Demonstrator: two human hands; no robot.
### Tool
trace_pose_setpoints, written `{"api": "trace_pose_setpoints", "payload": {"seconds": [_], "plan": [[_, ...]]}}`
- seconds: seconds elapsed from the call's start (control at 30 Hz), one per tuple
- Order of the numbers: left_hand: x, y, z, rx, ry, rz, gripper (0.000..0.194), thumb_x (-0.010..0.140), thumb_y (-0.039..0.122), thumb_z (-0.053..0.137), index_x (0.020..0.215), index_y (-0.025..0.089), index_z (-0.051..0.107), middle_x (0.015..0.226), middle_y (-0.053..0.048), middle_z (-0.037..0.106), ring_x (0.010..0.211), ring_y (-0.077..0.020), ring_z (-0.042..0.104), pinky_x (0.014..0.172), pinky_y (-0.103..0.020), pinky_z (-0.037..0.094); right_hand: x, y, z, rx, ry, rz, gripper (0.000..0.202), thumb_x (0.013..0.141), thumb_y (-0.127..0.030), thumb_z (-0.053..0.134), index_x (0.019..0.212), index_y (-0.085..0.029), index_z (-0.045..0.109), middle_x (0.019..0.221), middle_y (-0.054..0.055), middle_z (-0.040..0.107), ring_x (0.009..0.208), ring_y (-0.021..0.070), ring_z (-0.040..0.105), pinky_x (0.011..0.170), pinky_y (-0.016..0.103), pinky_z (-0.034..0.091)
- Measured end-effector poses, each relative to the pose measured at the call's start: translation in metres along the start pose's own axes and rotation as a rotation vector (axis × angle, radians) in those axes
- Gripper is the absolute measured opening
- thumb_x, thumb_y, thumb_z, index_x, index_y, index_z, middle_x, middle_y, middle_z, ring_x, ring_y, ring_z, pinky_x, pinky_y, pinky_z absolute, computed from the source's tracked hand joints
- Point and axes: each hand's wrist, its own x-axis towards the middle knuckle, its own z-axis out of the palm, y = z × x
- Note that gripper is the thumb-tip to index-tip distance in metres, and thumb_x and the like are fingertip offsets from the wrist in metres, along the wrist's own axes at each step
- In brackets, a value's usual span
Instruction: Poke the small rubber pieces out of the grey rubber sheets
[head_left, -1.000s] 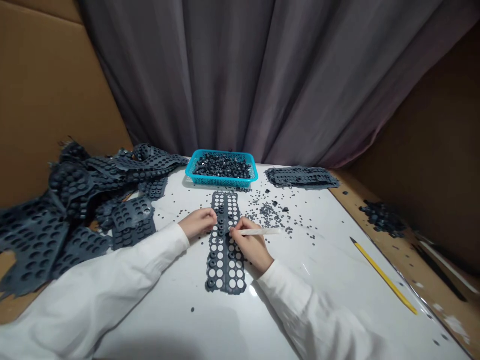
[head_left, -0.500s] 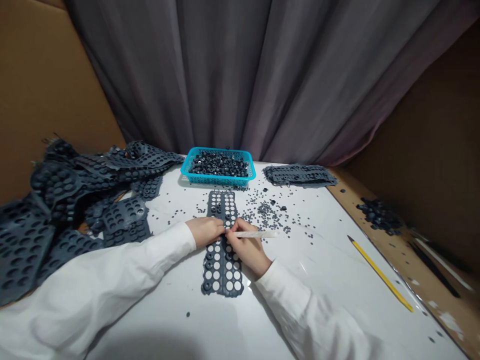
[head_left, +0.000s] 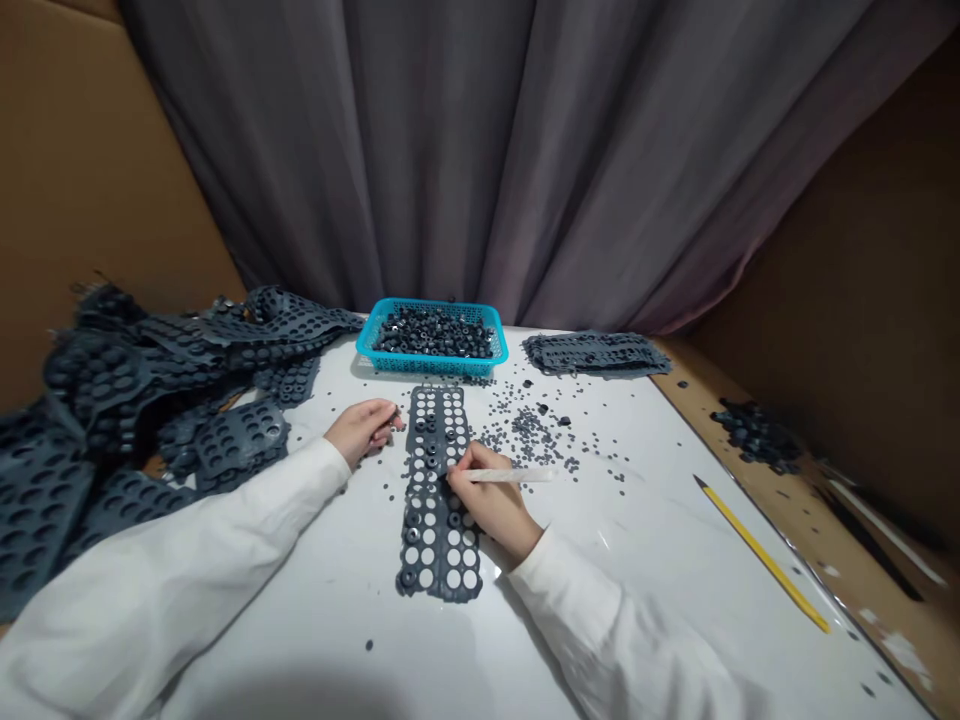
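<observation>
A dark grey rubber strip (head_left: 442, 545) with rows of round holes lies lengthwise on the white table; several holes hold dark ring-shaped pieces. My right hand (head_left: 495, 500) is closed on a white pen-like tool (head_left: 514, 475), its fingertips at the middle of the strip. Left of the strip, my left hand (head_left: 366, 430) is raised off it, thumb and forefinger pinched on a small dark piece (head_left: 394, 411). Beyond the strip stands a blue basket (head_left: 431, 362) full of small dark rubber pieces.
Heaped perforated rubber sheets (head_left: 180, 360) cover the left side. Stacked strips (head_left: 596, 353) lie at the back right. Small dark discs (head_left: 532, 430) are scattered right of the strip. A yellow craft knife or pencil (head_left: 761, 553) and a dark pile (head_left: 756, 435) are farther right.
My left hand has moved away from the strip to the left, with a small dark piece now visible in its fingertips. My right hand stays at the strip with the white tool.
</observation>
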Motion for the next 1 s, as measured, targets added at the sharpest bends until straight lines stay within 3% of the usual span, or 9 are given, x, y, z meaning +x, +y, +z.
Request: {"api": "trace_pose_setpoints", "payload": {"seconds": [0.1,0.23,0.5,0.8,1.0], "plan": [[-0.002,0.007,0.002,-0.168,-0.053,-0.198,0.024,0.066,0.027,0.071,0.07,0.01,0.055,0.062,-0.003,0.058,0.04,-0.0015,0.033,0.036,-0.013,0.02,0.003,0.001,-0.002,0.064,0.04,-0.042,0.016,0.075,-0.026,0.056,0.062,-0.02,0.048,0.054,-0.004,0.053,0.052,0.012,0.05,0.051,0.021,0.036],[-0.007,0.005,0.011,-0.132,-0.134,-0.324,0.021,0.066,0.019,0.071,0.076,0.008,0.056,0.061,-0.006,0.06,0.039,-0.0017,0.035,0.037,-0.012,0.02,0.011,0.003,-0.003,0.086,0.097,-0.06,0.017,0.076,-0.029,0.057,0.064,-0.019,0.05,0.057,-0.003,0.054,0.055,0.0125,0.05,0.054,0.022,0.037],[-0.01,0.004,0.017,-0.144,-0.267,-0.423,0.021,0.07,0.021,0.069,0.084,0.009,0.059,0.061,-0.006,0.061,0.036,-0.0005,0.03,0.037,-0.012,0.014,0.012,0.003,0.0,0.042,0.08,-0.059,0.02,0.077,-0.03,0.057,0.062,-0.019,0.049,0.055,-0.003,0.055,0.053,0.0127,0.051,0.053,0.022,0.036],[-0.019,0.009,0.024,-0.141,-0.223,-0.456,0.011,0.08,0.019,0.06,0.084,0.009,0.061,0.066,-0.009,0.063,0.037,-0.0005,0.03,0.037,-0.012,0.017,0.011,0.003,0.0,0.027,0.068,-0.067,0.02,0.077,-0.03,0.057,0.062,-0.02,0.048,0.055,-0.003,0.054,0.053,0.0127,0.049,0.053,0.022,0.036],[-0.023,0.011,0.024,-0.147,-0.188,-0.452,0.014,0.077,0.013,0.057,0.086,0.006,0.065,0.074,-0.015,0.067,0.037,-0.0014,0.031,0.037,-0.014,0.017,0.011,0.004,0.0,0.004,0.066,-0.074,0.02,0.076,-0.031,0.057,0.062,-0.02,0.049,0.055,-0.003,0.055,0.054,0.0133,0.05,0.054,0.023,0.037]]}}
